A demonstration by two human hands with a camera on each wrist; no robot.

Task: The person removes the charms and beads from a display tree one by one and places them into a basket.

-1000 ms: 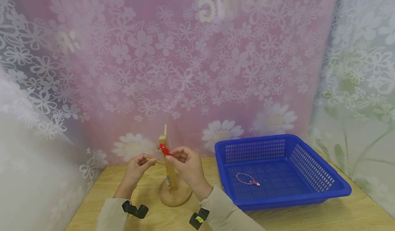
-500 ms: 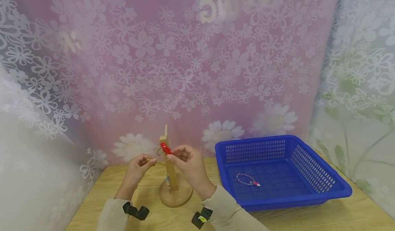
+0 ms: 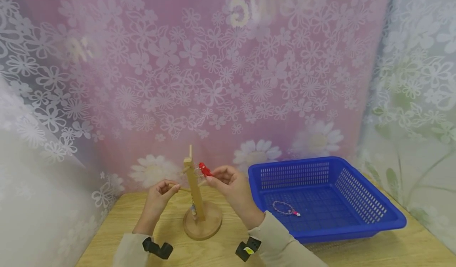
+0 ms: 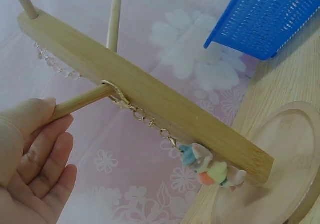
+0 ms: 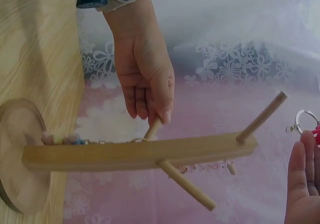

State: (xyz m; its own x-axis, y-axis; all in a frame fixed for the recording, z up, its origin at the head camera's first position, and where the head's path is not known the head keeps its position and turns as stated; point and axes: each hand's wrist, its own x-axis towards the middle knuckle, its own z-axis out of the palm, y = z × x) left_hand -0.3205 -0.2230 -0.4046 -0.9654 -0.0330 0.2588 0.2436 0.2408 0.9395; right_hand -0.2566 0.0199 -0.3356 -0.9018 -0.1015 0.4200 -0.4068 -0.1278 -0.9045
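Note:
My left hand (image 3: 158, 197) pinches the end of a peg (image 4: 82, 101) on the upright wooden stand (image 3: 197, 203). On that peg, in the left wrist view, a gold chain (image 4: 145, 118) carries a small plush figure (image 4: 212, 169) in blue, yellow and orange, hanging along the post. Between the fingertips of my right hand (image 3: 233, 187) is a red keychain (image 3: 204, 169), held just right of the post's upper part. Its metal ring (image 5: 301, 120) shows apart from the pegs in the right wrist view. Most of the red piece is cut off there.
A blue plastic basket (image 3: 320, 234) stands at the right with a pink beaded bracelet (image 3: 283, 208) in it. A clear-beaded string (image 4: 55, 66) hangs behind the post. Bare pegs (image 5: 187, 186) stick out of the stand, which has a round base (image 3: 210, 229). A flowered curtain (image 3: 228, 81) closes off the back.
My right hand has drawn the red keychain from in front of the post to its right side, leaving the upper peg bare. The left hand keeps its pinch on the peg.

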